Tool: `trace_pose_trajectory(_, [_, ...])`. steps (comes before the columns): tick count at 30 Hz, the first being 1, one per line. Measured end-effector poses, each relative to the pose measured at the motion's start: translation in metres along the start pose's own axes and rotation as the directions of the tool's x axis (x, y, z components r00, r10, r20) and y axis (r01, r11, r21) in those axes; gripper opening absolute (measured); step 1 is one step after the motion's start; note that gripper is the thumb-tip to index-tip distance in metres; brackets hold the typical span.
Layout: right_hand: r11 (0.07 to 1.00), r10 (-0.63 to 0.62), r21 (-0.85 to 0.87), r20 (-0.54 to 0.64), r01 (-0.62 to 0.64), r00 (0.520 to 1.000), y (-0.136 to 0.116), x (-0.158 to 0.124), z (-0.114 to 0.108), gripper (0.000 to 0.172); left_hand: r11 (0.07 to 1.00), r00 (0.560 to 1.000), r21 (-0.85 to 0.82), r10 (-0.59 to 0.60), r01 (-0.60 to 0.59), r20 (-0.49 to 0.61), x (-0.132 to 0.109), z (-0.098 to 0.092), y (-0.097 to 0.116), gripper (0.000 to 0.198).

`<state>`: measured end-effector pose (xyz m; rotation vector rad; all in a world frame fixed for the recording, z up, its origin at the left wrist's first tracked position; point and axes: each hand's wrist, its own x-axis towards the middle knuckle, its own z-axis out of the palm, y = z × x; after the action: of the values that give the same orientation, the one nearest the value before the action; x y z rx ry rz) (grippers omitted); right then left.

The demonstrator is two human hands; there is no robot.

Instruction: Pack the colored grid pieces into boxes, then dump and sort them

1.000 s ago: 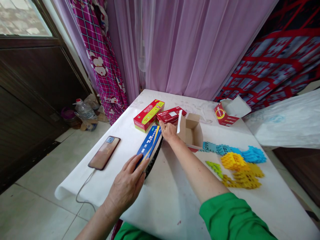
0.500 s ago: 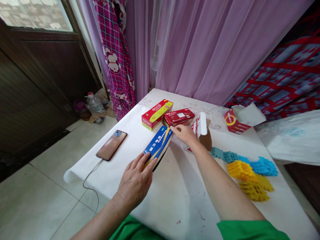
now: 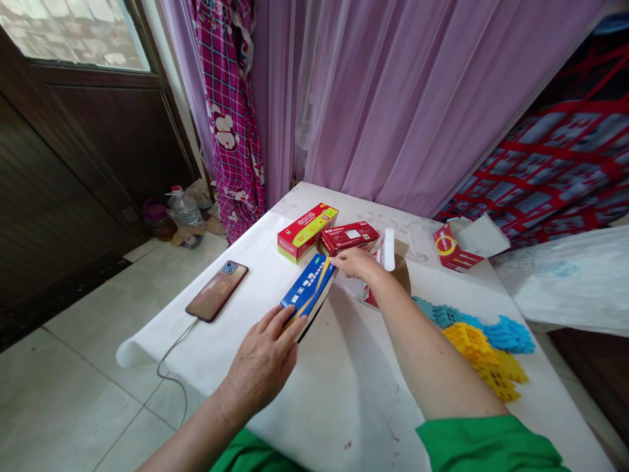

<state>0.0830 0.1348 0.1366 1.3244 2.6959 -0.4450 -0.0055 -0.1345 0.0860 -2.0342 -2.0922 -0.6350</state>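
Observation:
A long blue box (image 3: 308, 291) with white lettering lies on the white table (image 3: 344, 393) between my two hands. My left hand (image 3: 265, 360) rests on its near end with fingers stretched flat over it. My right hand (image 3: 354, 262) pinches the box's far end, fingers curled at the corner. Just beyond sit a red-and-yellow box (image 3: 305, 231) and a dark red box (image 3: 350, 236). An open brown carton (image 3: 390, 259) with a raised flap stands right behind my right hand.
A phone (image 3: 217, 299) on a cable lies at the table's left edge. Blue and yellow plastic lattice pieces (image 3: 484, 341) are piled to the right. An opened red box (image 3: 459, 246) sits at the back right. Bottles (image 3: 184, 206) stand on the tiled floor; curtains hang behind.
My right hand slid from beside the dark red box to the blue box's far corner. The brown carton's flap swung up. My left hand stayed on the near end.

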Motion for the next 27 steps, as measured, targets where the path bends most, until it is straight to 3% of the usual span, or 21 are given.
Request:
trace_pose_trajectory(6, [0.989, 0.018, 0.144, -0.010, -0.016, 1.000, -0.007, 0.003, -0.007, 0.029, 0.999, 1.000, -0.031, 0.026, -0.026, -0.010, 0.000, -0.001, -0.004, 0.046])
trace_pose_trajectory(12, [0.974, 0.067, 0.218, -0.040, -0.056, 0.997, -0.005, 0.003, 0.005, 0.019, 0.998, 0.999, -0.050, 0.037, -0.037, -0.008, 0.001, -0.003, -0.005, 0.045])
trace_pose_trajectory(27, [0.959, 0.006, 0.285, -0.016, -0.002, 1.000, 0.010, 0.004, 0.014, 0.026, 1.000, 1.000, -0.025, -0.003, 0.003, -0.004, -0.003, 0.001, 0.000, 0.043])
